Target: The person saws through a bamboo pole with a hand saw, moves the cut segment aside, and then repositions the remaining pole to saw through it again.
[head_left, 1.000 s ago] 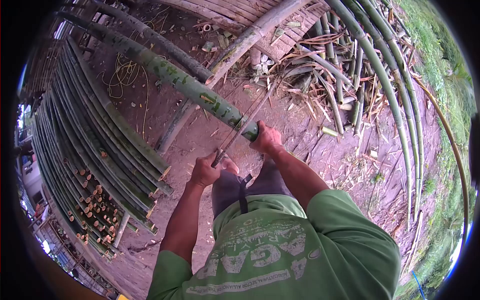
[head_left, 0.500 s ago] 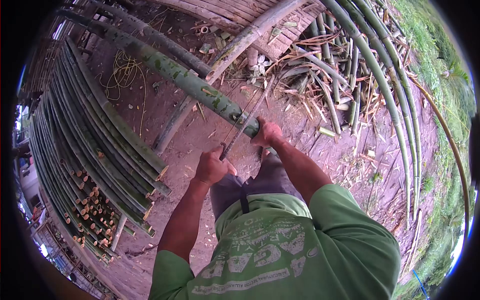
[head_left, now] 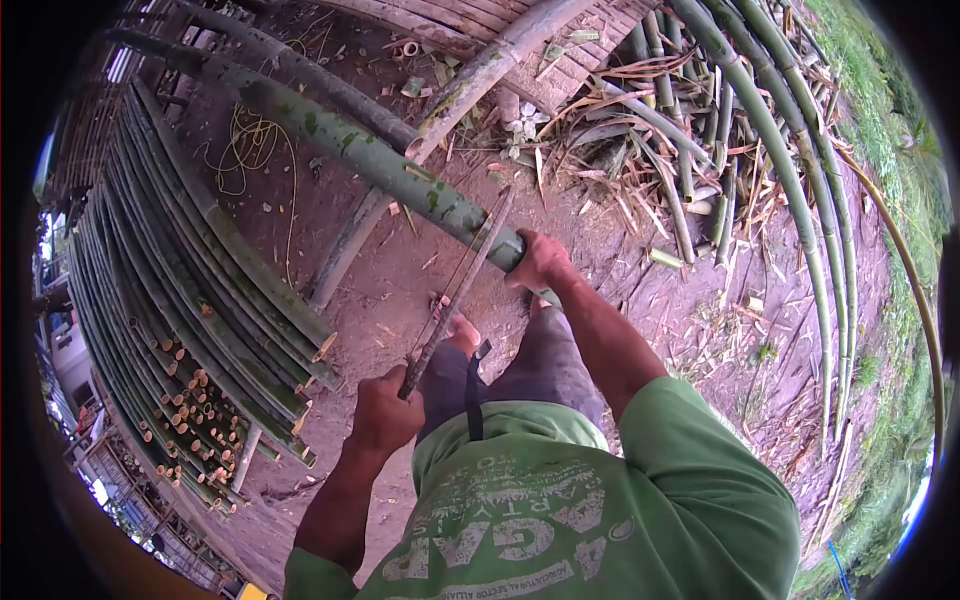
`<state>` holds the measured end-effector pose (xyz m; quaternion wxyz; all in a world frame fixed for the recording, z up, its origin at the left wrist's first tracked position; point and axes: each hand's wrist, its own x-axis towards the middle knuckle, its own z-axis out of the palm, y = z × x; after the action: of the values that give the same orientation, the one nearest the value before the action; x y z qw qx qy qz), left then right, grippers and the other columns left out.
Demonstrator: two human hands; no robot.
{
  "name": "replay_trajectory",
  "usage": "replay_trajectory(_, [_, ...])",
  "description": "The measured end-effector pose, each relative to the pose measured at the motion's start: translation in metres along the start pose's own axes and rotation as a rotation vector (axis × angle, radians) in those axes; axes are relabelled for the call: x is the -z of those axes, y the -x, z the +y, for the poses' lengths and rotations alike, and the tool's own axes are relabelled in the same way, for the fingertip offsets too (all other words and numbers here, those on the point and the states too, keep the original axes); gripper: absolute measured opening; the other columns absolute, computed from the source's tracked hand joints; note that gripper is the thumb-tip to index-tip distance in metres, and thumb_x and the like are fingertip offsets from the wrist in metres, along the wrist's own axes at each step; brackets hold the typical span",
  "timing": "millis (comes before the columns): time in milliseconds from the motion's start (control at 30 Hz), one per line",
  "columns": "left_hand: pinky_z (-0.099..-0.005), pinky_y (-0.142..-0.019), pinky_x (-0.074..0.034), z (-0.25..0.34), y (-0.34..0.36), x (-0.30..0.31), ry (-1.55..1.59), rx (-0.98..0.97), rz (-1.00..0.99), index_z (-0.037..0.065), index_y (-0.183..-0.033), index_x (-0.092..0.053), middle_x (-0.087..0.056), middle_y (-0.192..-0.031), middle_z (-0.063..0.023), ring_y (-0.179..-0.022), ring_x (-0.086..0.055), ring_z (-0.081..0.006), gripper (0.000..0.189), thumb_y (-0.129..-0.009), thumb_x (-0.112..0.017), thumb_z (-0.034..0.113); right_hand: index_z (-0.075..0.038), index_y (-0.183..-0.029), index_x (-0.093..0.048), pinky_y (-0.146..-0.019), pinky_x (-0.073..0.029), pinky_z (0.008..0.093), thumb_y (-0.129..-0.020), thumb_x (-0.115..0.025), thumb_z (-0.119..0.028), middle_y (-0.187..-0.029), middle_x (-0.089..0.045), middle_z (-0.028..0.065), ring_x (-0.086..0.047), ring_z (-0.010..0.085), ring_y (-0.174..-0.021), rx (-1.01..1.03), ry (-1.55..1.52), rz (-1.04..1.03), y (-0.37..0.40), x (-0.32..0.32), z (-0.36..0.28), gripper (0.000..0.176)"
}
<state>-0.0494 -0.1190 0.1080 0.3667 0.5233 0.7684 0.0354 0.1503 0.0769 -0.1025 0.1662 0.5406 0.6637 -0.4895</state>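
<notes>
My left hand (head_left: 388, 410) is closed round the handle end of a bow saw (head_left: 455, 295). The saw slants up and away from me, its thin blade lying across a thick green bamboo pole (head_left: 375, 160) near the pole's close end. Wrapped over that cut end, just right of the blade, is my right hand (head_left: 543, 262). The pole is mottled with dark green patches and runs off to the upper left. How deep the blade sits in the bamboo cannot be made out.
A large stack of bamboo poles (head_left: 190, 260) stands at left. A slanting bamboo support (head_left: 350, 245) passes under the held pole. Bamboo offcuts (head_left: 670, 150) lie heaped at upper right, beside long curving poles (head_left: 780, 130). Yellow cord (head_left: 245, 150) lies on the ground.
My left hand has drawn the saw back toward my body, down and to the left. My right hand stays on the bamboo's end. The view has shifted slightly.
</notes>
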Motion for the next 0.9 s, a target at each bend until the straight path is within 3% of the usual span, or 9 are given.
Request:
replay_trajectory(67, [-0.0506,-0.057,-0.048,-0.006,-0.014,-0.014,0.078,-0.034,0.064,-0.001,-0.079,-0.055,-0.058,-0.064,-0.0252,-0.065,-0.061,-0.0455,0.011,-0.072,-0.060,0.006,-0.011,-0.122,-0.061,-0.090,-0.052,0.0391,-0.050,-0.082,-0.033,-0.111,-0.068,0.0135,-0.066,0.0311,-0.102,0.042,-0.048,-0.026,-0.005,-0.004,0.008,0.078])
replay_trajectory(200, [-0.0508,-0.065,-0.051,0.022,-0.002,-0.004,0.074,-0.027,0.007,-0.002,-0.087,-0.055,-0.061,-0.071,-0.0269,-0.073,-0.062,-0.0460,0.019,-0.071,-0.064,0.005,-0.011,-0.122,-0.059,-0.088,-0.052,0.0384,-0.050,-0.080,-0.033,-0.103,-0.070,0.0122,-0.067,0.0297,-0.097,0.011,0.036,0.047,0.012,-0.008,-0.009,0.078])
replay_trajectory(300, [-0.0494,-0.057,-0.047,0.021,0.021,0.015,0.070,-0.037,0.027,-0.004,-0.079,-0.054,-0.057,-0.064,-0.0264,-0.067,-0.061,-0.0452,0.015,-0.070,-0.063,0.004,-0.012,-0.123,-0.058,-0.087,-0.052,0.0388,-0.051,-0.079,-0.033,-0.103,-0.069,0.0123,-0.067,0.0294,-0.098,-0.038,0.064,0.050,0.017,-0.015,-0.014,0.078])
replay_trajectory(400, [-0.0491,-0.058,-0.048,0.018,0.034,0.024,-0.001,-0.064,0.027,-0.004,-0.079,-0.054,-0.057,-0.065,-0.0267,-0.067,-0.061,-0.0447,0.015,-0.070,-0.063,0.005,-0.013,-0.124,-0.056,-0.087,-0.052,0.0395,-0.052,-0.078,-0.034,-0.102,-0.069,0.0121,-0.067,0.0301,-0.098,-0.006,0.045,0.028,0.013,-0.013,-0.010,0.078])
replay_trajectory(500, [-0.0490,-0.058,-0.048,0.024,0.032,0.028,0.000,0.012,-0.029,-0.004,-0.079,-0.055,-0.057,-0.064,-0.0266,-0.067,-0.061,-0.0454,0.015,-0.071,-0.062,0.006,-0.013,-0.118,-0.058,-0.088,-0.052,0.0403,-0.057,-0.078,-0.031,-0.104,-0.069,0.0128,-0.066,0.0321,-0.100,-0.049,0.043,0.019,0.018,-0.010,-0.015,0.066])
replay_trajectory(600, [-0.0518,-0.062,-0.050,0.017,-0.040,-0.005,0.030,-0.109,0.004,-0.001,-0.085,-0.057,-0.061,-0.070,-0.0260,-0.070,-0.062,-0.0467,0.014,-0.074,-0.060,0.006,-0.012,-0.120,-0.055,-0.088,-0.052,0.0414,-0.059,-0.076,-0.031,-0.104,-0.068,0.0158,-0.066,0.0338,-0.101,-0.022,0.022,0.041,0.013,-0.007,-0.012,0.067])
replay_trajectory(700, [-0.0503,-0.073,-0.051,0.019,-0.165,-0.068,0.025,0.006,-0.073,-0.001,-0.085,-0.061,-0.064,-0.078,-0.0283,-0.082,-0.063,-0.0459,0.013,-0.076,-0.057,0.007,-0.013,-0.121,-0.053,-0.087,-0.052,0.0432,-0.060,-0.075,-0.032,-0.102,-0.068,0.0171,-0.066,0.0356,-0.099,-0.051,0.051,0.043,0.019,-0.025,-0.009,0.068])
replay_trajectory(800, [-0.0500,-0.070,-0.051,0.014,-0.179,-0.075,-0.014,-0.090,-0.002,0.000,-0.083,-0.061,-0.064,-0.077,-0.0257,-0.079,-0.063,-0.0448,0.011,-0.075,-0.059,0.007,-0.013,-0.117,-0.056,-0.085,-0.052,0.0430,-0.055,-0.077,-0.032,-0.097,-0.069,0.0163,-0.066,0.0362,-0.095,-0.034,0.036,0.064,0.009,-0.025,-0.005,0.068])
replay_trajectory(900, [-0.0495,-0.063,-0.050,-0.035,-0.170,-0.104,0.107,-0.290,0.111,0.001,-0.079,-0.058,-0.062,-0.071,-0.0225,-0.071,-0.062,-0.0434,0.010,-0.072,-0.060,0.007,-0.011,-0.115,-0.060,-0.085,-0.052,0.0411,-0.052,-0.078,-0.031,-0.096,-0.069,0.0159,-0.066,0.0348,-0.095,0.072,-0.040,0.011,0.003,-0.007,0.005,0.068])
